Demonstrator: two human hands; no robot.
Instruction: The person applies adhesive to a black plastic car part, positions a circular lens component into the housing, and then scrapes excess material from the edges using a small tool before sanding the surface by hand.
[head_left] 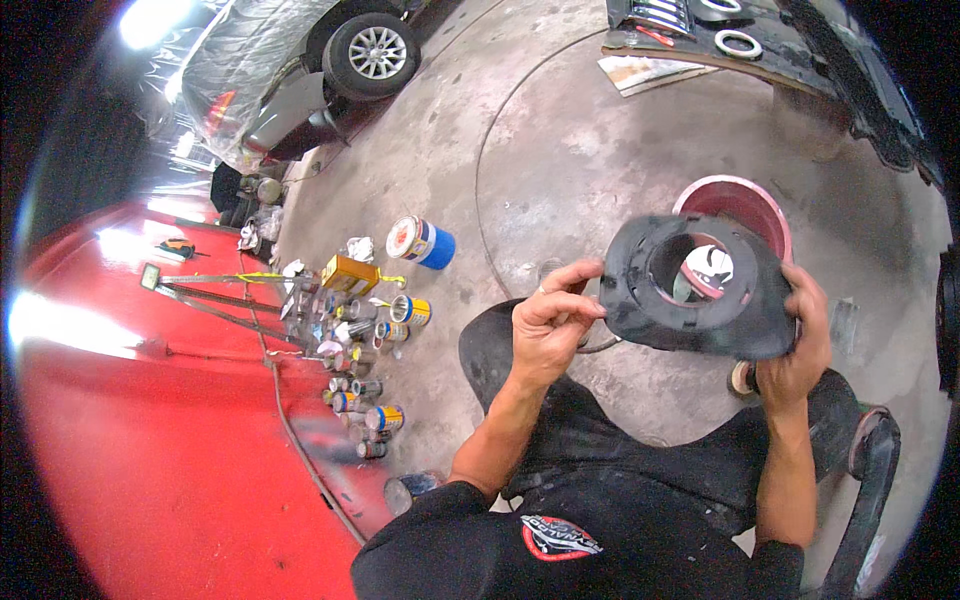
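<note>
A black plastic panel (pixel 640 322) with a round opening and a raised ring is held up over my lap. My right hand (pixel 800 350) grips its right edge, the thumb on top and the fingers wrapped round behind. At the left edge, my left hand (pixel 548 332) has its thumb and forefinger pinched close together against the rim. Behind the panel stands a dark red bucket (pixel 779 222), partly covered by it. Through the round opening I see part of the bucket's inside and a bright reflection.
Several paint cans (pixel 385 418) and a yellow box (pixel 350 273) crowd beside a red wall (pixel 180 430). A blue can (pixel 430 246) stands nearer. A hose (pixel 479 165) curves over the floor. A car wheel (pixel 372 56) shows far left, a bench (pixel 690 62) with rings far right.
</note>
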